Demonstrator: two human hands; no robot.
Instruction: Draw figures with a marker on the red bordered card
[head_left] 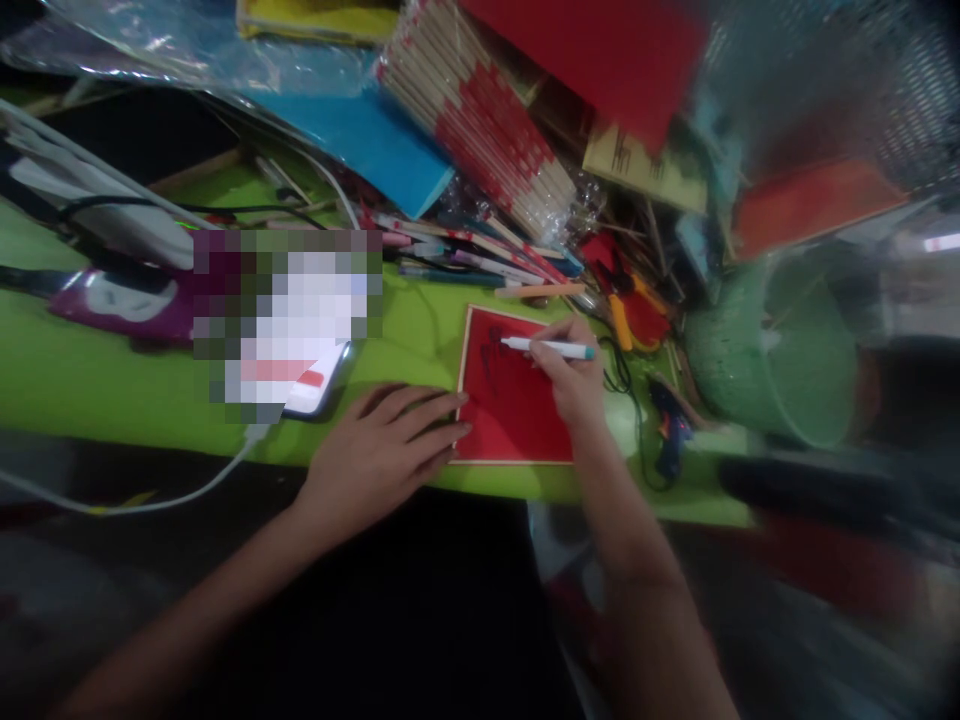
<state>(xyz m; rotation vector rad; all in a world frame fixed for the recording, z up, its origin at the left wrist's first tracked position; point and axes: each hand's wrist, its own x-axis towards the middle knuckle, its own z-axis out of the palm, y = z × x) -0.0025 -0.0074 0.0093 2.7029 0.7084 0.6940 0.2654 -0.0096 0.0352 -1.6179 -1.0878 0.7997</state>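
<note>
Beside a green basket [724,375], contents blurred, right hand [574,388] grips marker [547,347] on red card [510,415]; left hand [382,447] lies open.

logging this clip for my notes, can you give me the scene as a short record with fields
left hand: open and flat, fingertips at the left edge of the red card
right hand: grips a white marker, tip on the card's upper part
card: flat on the green table, dark marks near the tip
nearby: phone left of the left hand, blue tool and green basket to the right
</note>
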